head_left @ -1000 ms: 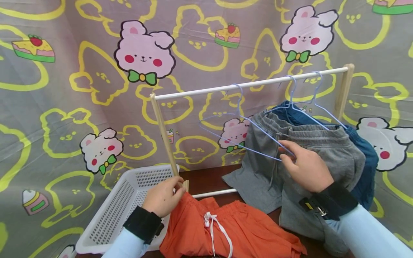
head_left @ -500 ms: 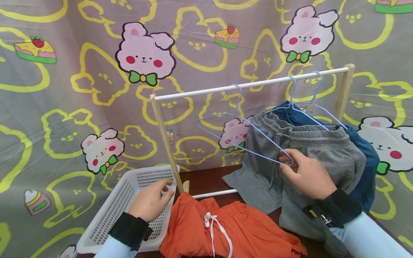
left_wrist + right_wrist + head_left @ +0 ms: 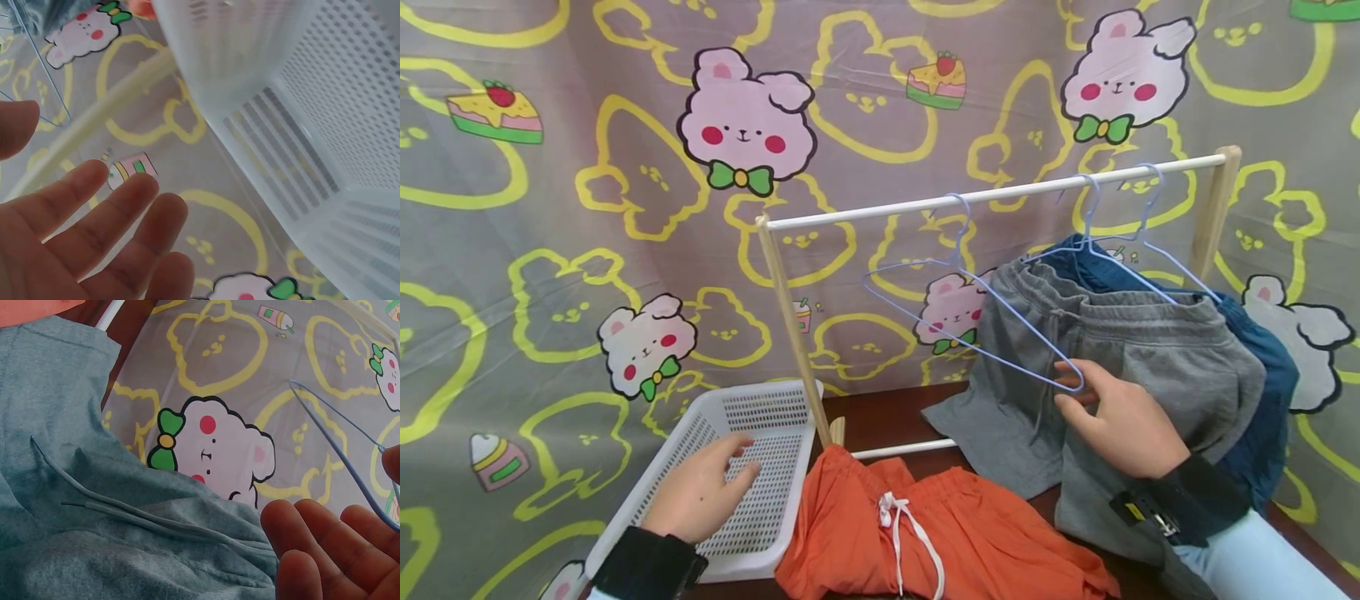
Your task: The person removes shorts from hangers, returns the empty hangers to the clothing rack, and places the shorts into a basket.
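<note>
A blue wire hanger (image 3: 1000, 293) hangs from the white rail of the rack. Its near corner lies between the parted thumb and fingers of my right hand (image 3: 1123, 425); the right wrist view shows a gap there, with the wire (image 3: 350, 465) right at the fingers. My left hand (image 3: 700, 487) is over the white basket (image 3: 797, 500), its fingers loosely bent and holding nothing. Orange shorts (image 3: 955, 533) with a white drawstring lie spread out in front. Grey shorts (image 3: 1150, 350) hang behind my right hand.
The rack has a white rail (image 3: 880, 213) between wooden posts, the left post (image 3: 792, 333) beside the basket. Blue shorts (image 3: 1270, 358) hang behind the grey pair. A patterned cloth (image 3: 865, 108) covers the wall behind, and the tabletop (image 3: 887, 417) is dark brown.
My left hand has left the waistband of the orange shorts and moved left over the basket. My right fingers have loosened at the hanger's corner, which has swung slightly toward me.
</note>
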Motion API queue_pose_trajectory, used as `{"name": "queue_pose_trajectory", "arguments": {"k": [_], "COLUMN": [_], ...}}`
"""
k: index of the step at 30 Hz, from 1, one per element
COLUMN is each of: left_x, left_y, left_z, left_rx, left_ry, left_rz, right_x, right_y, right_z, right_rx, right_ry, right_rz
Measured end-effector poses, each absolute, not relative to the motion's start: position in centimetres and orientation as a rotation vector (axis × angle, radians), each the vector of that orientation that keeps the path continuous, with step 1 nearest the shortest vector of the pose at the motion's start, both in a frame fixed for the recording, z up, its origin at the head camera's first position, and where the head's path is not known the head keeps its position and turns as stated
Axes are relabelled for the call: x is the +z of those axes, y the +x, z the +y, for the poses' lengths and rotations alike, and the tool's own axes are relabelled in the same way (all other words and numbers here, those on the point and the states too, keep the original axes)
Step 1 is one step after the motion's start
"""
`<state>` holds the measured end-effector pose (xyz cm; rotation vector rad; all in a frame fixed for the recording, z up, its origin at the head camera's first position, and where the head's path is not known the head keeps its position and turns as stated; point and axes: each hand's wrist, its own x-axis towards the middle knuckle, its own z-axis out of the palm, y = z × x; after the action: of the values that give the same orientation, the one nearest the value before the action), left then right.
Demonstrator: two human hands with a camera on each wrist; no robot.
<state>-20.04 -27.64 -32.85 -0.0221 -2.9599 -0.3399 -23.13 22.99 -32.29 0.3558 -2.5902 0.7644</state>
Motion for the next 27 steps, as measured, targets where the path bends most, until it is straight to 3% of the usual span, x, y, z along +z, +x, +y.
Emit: {"name": "queue_pose_trajectory", "arguments": {"k": [10, 27], "left_x": [-33.4, -39.0], "left_y": [-18.9, -18.6], "left_z": [-33.8, -40.5], "left_rx": [-0.295, -0.261], "left_ry": [0.209, 0.326], "left_rz": [-3.081, -3.113], "right_x": [-32.6, -33.0], "right_y": [-23.3, -23.3], "right_z": [23.2, 23.0], "right_rx": [0.763, 0.775], "right_ry": [0.373, 0.402], "right_rz": [-2.611, -2.609]}}
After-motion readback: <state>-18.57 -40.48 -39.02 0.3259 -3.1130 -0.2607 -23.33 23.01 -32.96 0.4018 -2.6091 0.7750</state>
